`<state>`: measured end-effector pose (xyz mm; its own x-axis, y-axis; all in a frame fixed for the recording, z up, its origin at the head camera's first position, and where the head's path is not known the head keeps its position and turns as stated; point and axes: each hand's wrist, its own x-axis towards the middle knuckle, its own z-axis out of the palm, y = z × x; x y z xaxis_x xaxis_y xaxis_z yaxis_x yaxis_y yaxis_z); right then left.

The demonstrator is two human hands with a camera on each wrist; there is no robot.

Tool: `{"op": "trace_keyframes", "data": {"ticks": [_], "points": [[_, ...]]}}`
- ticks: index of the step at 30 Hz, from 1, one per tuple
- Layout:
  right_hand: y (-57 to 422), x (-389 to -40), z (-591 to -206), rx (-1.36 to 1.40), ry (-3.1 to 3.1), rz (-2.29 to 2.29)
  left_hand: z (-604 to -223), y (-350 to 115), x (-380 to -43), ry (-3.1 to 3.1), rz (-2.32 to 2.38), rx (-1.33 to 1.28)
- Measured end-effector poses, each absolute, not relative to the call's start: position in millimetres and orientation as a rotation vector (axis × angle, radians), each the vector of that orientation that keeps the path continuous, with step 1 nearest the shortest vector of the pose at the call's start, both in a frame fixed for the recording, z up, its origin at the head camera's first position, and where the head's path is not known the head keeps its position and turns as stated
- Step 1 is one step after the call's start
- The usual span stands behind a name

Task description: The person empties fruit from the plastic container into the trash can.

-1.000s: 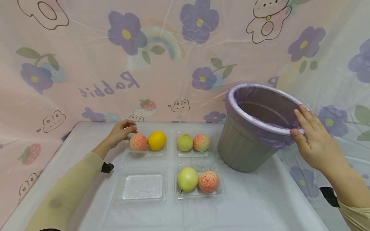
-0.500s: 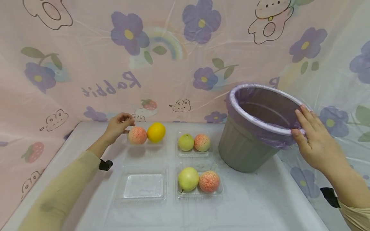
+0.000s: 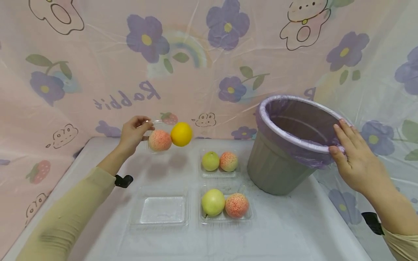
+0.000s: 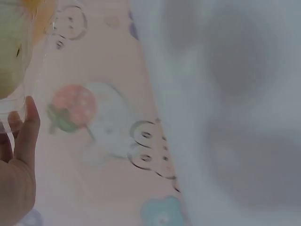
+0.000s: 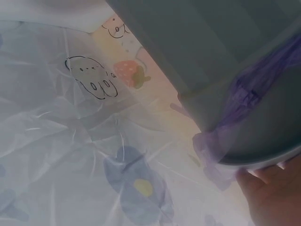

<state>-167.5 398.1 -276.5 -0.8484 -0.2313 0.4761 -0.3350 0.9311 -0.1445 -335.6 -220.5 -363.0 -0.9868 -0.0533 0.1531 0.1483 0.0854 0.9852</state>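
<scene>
My L grip [image 3: 132, 135] pinches clear tray [image 3: 163, 125]; its R end's hard to see by yellow fruit [image 3: 181, 134]; L-wrist cam crops it. R grip [image 3: 360, 163]: straight fingers on bin rim [image 3: 294, 140], 3 o'clock.

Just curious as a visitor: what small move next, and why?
Probably ease the left hand toward the bin: that hand holds a clear container, with reddish fruit and yellow fruit, above the table, while the right hand touches the bin's rim.

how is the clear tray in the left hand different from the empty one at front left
The held tray is raised above the table; the empty tray rests on it. The held tray carries a pinkish fruit and a yellow fruit; the empty tray holds nothing. Both are see-through.
</scene>
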Motion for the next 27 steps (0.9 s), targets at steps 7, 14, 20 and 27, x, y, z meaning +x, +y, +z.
{"op": "trace_keyframes", "data": {"ticks": [7, 14, 20, 27], "points": [[398.5, -167.0, -277.5, 0.411, -2.625, 0.314, -336.0, -194.3, -329.5, -2.082, -2.090, -0.102], [398.8, -168.2, -278.3, 0.418, -2.617, 0.310, -313.7, -164.6, -329.5, -2.013, -2.095, -0.140], [399.2, -169.7, -277.9, 0.425, -2.612, 0.311, -294.4, -141.9, -334.4, -1.939, -2.145, -0.179], [399.2, -169.5, -274.7, 0.421, -2.629, 0.313, -268.7, -115.5, -340.1, -1.866, -2.202, -0.214]]}}
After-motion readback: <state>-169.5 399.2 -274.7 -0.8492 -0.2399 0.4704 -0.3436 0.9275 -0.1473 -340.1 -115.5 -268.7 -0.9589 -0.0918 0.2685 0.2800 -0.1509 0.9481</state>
